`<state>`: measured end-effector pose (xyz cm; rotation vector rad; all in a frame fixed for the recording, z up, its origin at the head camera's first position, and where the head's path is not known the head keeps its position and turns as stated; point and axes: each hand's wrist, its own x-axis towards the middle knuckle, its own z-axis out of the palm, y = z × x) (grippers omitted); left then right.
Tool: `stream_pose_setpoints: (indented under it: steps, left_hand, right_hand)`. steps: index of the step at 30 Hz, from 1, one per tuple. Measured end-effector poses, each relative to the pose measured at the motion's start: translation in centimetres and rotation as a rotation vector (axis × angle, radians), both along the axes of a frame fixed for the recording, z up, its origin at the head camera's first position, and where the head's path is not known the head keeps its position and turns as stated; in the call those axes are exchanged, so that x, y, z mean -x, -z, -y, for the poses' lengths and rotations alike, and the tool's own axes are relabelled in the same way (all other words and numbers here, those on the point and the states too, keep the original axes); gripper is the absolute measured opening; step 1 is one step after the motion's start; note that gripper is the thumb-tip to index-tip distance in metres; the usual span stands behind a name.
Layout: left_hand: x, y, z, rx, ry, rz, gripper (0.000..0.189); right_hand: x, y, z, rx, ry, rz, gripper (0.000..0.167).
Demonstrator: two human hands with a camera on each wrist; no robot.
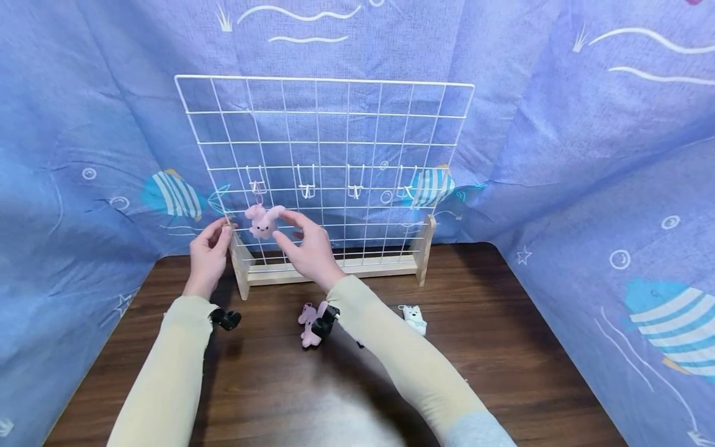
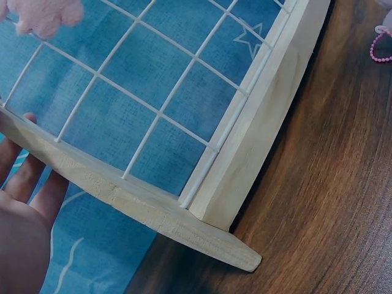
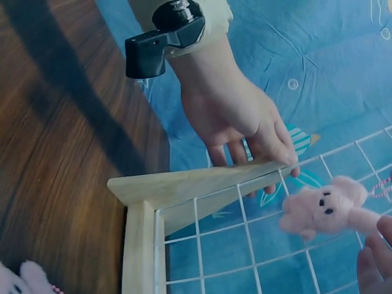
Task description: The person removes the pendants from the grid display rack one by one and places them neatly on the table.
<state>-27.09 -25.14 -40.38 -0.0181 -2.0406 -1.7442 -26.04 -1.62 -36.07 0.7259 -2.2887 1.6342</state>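
Note:
A pink plush keychain (image 1: 262, 221) with a small face and long ears hangs by its bead chain from the leftmost hook (image 1: 257, 188) of a white wire grid rack (image 1: 332, 142). My right hand (image 1: 310, 248) is beside it, index fingertip right at one ear and thumb apart from the finger near the body. With thumb in front and fingers behind, my left hand (image 1: 208, 254) grips the rack's left wooden side piece (image 2: 122, 195). In the right wrist view the plush (image 3: 324, 208) lies against the grid, close to the left hand's thumb.
Three more hooks, such as the second hook (image 1: 306, 190), line the same grid row. On the brown table (image 1: 268, 391) lie another pink plush (image 1: 308, 326), partly behind the right wrist camera, and a white plush (image 1: 414, 318). Blue sea-patterned cloth (image 1: 558, 186) stands behind and around.

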Motion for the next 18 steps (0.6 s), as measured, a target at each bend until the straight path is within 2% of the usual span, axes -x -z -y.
stream_pose_setpoints:
  steps: [3, 11, 18]
  left_hand:
    - [-0.2, -0.3, 0.0, -0.005, 0.010, 0.000, 0.039]
    - [0.0, 0.0, 0.2, 0.027, -0.009, 0.001, 0.039]
    - [-0.2, -0.2, -0.1, 0.017, -0.016, 0.017, 0.039]
  right_hand:
    - [0.1, -0.6, 0.6, -0.014, 0.024, -0.022, 0.045]
    - [0.8, -2.2, 2.2, -0.080, 0.071, -0.053, 0.045]
    - [1.5, -3.2, 3.3, -0.235, 0.115, -0.060, 0.050]
